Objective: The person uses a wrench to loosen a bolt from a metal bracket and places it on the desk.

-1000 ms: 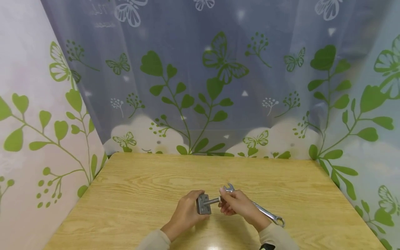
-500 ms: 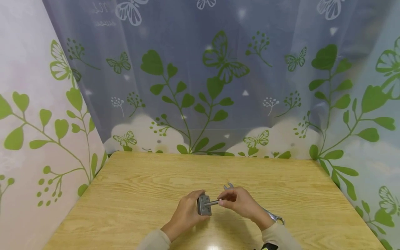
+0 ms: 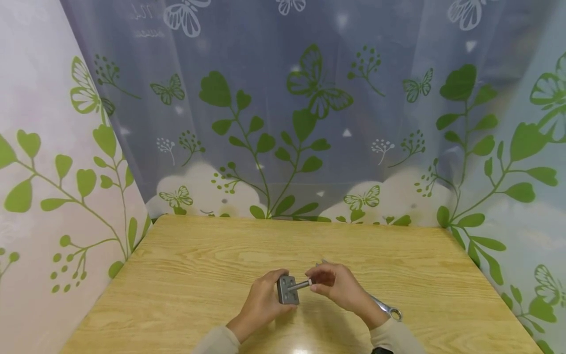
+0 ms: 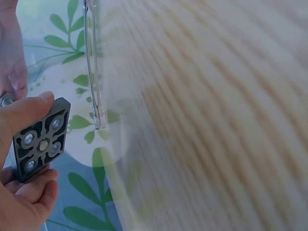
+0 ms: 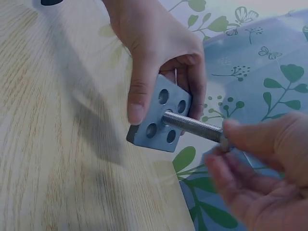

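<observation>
My left hand (image 3: 264,298) grips a grey square metal block (image 5: 156,115) by its edges, thumb on one side and fingers on the other. Round holes mark the block's corners, and a threaded rod (image 5: 192,126) juts from its centre. At the rod's outer end sits a small hex nut (image 5: 225,141). The thumb and fingers of my right hand (image 3: 342,289) close around that nut, with the thumb touching it in the right wrist view. The block's back (image 4: 42,143) shows ribs and a round centre in the left wrist view.
A combination wrench (image 3: 392,311) lies on the wooden table (image 3: 212,255), partly hidden behind my right hand and forearm. A printed curtain (image 3: 283,137) with leaves and butterflies stands behind the table and along both sides.
My right hand has turned at the nut: its thumb went from above to below, with the fingers now on top. It covers more of the wrench's open end. My left hand stays put.
</observation>
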A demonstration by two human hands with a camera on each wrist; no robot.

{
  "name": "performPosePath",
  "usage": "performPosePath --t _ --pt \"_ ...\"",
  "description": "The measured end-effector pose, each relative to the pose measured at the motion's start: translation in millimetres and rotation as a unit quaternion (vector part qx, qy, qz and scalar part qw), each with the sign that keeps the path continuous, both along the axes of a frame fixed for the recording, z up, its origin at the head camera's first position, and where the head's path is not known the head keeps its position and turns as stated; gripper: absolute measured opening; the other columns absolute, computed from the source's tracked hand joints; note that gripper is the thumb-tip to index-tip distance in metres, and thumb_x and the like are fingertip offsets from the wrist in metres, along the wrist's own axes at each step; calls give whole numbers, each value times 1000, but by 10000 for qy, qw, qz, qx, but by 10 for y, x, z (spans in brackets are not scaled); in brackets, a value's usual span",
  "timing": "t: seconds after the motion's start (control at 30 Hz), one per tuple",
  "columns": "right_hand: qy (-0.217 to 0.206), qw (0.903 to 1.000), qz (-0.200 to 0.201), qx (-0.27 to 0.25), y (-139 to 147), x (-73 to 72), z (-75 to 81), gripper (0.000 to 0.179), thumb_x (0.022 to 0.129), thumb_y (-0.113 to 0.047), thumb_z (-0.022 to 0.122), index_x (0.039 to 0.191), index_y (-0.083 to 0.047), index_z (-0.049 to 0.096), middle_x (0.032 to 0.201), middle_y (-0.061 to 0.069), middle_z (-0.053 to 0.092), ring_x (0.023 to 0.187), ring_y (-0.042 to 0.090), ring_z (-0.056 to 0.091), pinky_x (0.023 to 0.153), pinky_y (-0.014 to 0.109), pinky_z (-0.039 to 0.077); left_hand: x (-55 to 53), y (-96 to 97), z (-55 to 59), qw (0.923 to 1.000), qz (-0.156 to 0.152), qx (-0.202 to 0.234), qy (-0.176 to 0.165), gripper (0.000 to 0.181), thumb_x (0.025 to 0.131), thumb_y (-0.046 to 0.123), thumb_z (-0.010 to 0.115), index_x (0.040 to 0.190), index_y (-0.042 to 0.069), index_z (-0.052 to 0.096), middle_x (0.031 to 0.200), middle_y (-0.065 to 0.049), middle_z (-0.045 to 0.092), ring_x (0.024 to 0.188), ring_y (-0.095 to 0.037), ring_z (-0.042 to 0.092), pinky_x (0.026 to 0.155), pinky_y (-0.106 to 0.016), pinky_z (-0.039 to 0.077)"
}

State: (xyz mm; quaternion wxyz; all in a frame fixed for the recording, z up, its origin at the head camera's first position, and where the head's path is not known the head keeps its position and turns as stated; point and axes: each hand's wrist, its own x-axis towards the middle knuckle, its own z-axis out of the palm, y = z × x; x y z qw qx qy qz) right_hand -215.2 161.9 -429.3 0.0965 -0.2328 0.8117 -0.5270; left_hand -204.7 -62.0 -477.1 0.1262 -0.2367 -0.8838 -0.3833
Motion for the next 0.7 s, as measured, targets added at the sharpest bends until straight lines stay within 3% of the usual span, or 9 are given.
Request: performPosePath --t 0.2,0.33,0.57,0.7 --pt "-1160 9928 174 -243 36 8 -64 47 100 -33 50 118 10 57 99 17 66 91 33 66 84 42 58 5 -10 -15 9999 41 -82 106 70 60 14 91 119 -3 59 112 -14 67 99 -26 66 87 -38 57" --pt "-1617 9860 -68 -396 12 23 -136 57 102 -41 42 108 12 60 90 11 67 83 24 66 80 40 59 10 -11 -24 9998 46 -138 116 70 60 14 91 119 -3 59 112 -13 66 99 -26 66 88 -37 57" --pt "-1845 9814 -404 -340 -60 9 -173 63 100 -50 39 93 7 64 79 6 65 68 13 64 71 37 61 9 -11 -20 9997 -18 -184 138 72 60 11 91 121 -3 57 114 -15 65 98 -26 66 88 -35 57" --pt "-1752 9820 -691 -142 -105 15 -190 63 98 -53 42 82 3 65 66 1 62 57 9 59 55 26 57 12 -7 -12 9997 -42 -205 156 73 59 9 91 122 -4 57 115 -16 65 98 -26 66 87 -32 57"
